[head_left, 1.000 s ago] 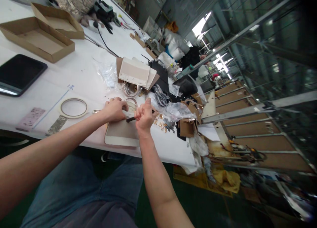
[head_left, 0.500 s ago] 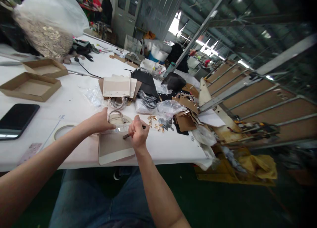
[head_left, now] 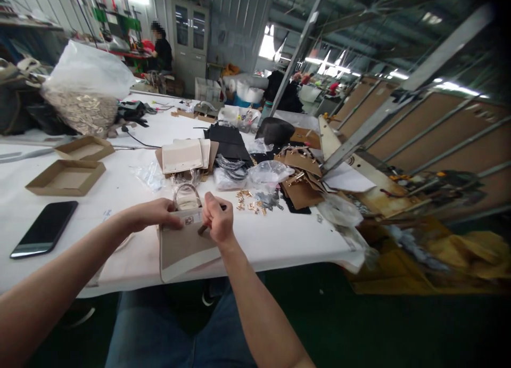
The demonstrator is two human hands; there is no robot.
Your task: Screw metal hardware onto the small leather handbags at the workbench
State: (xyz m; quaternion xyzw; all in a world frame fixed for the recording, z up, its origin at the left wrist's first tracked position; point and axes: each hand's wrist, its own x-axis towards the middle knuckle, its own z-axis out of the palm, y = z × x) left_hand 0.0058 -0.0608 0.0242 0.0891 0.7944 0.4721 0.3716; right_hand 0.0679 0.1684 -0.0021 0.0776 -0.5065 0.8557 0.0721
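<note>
A beige panel with a paler lower border lies at the table's front edge. Across its top runs a clear plastic strip with a small marking in it. My left hand grips the strip's left end against the panel, fingers close together. In my right fist is a dark pen-like tool, slanted, its lower end at the panel just below the strip; whether it touches is unclear. Behind the strip stands a looped handle beside a pale roll, partly hidden.
Small gold metal pieces and grey pieces lie to the right. Beyond are stacked beige panels, plastic bags and brown panels. At left are a phone and cardboard trays. A person is farther back.
The camera view has tilted and shifted. My left hand's fingers have come down from a raised spread onto the strip's left end. The right hand still holds the pen-like tool over the panel.
</note>
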